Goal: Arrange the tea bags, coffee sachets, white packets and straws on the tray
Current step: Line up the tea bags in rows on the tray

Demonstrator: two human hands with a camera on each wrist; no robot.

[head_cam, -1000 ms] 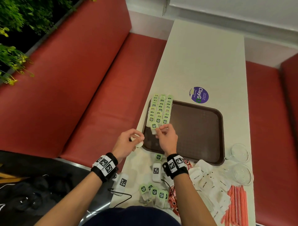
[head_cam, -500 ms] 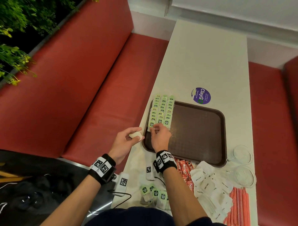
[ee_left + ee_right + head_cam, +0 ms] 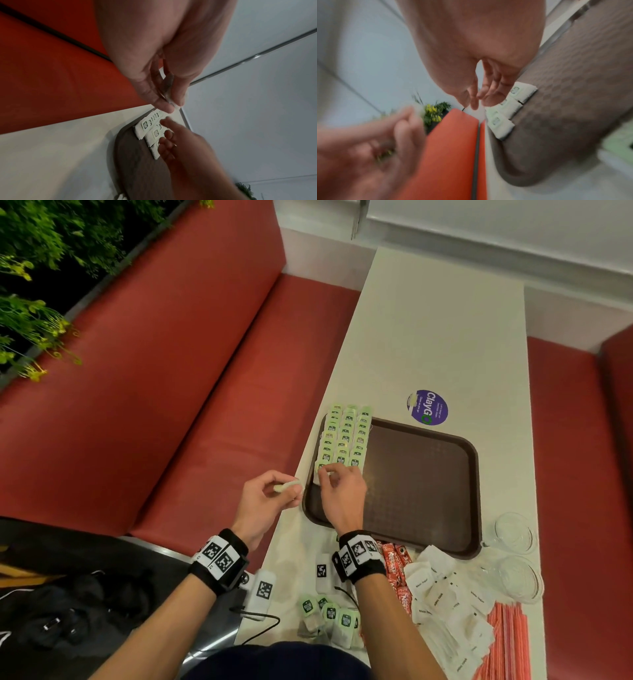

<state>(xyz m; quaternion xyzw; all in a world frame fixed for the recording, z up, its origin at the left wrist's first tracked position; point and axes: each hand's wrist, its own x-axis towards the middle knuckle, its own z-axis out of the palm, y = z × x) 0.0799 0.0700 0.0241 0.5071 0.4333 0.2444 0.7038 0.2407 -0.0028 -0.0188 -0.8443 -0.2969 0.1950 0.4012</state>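
The brown tray [image 3: 421, 484] lies on the white table [image 3: 442, 337], its left rim close to the table's left edge and its far rim just beside a purple round sticker [image 3: 427, 407]. Three overlapping rows of green tea bags [image 3: 344, 438] run along the tray's left side, from about 7 o'clock up to 11 o'clock of the tray – the farthest bags reach over the far rim. The tray's middle and right part show bare brown surface.

The right hand [image 3: 340, 491] is at the near end of the rows, its fingers curled and pinching the nearest tea bag at the left row. The left hand [image 3: 265, 499] hovers just beyond the table's left edge, over the red bench [image 3: 154, 392], and pinches a pale tea bag [image 3: 287, 486] between thumb and fingers.

At 6 o'clock of the tray, near the table's front edge, lie loose tea bags [image 3: 330, 616], red coffee sachets [image 3: 399, 573], a heap of white packets [image 3: 448, 607] and orange straws [image 3: 507, 642] – the straws lie near the right edge. Two glass cups [image 3: 515, 553] stand at 4 o'clock of the tray.
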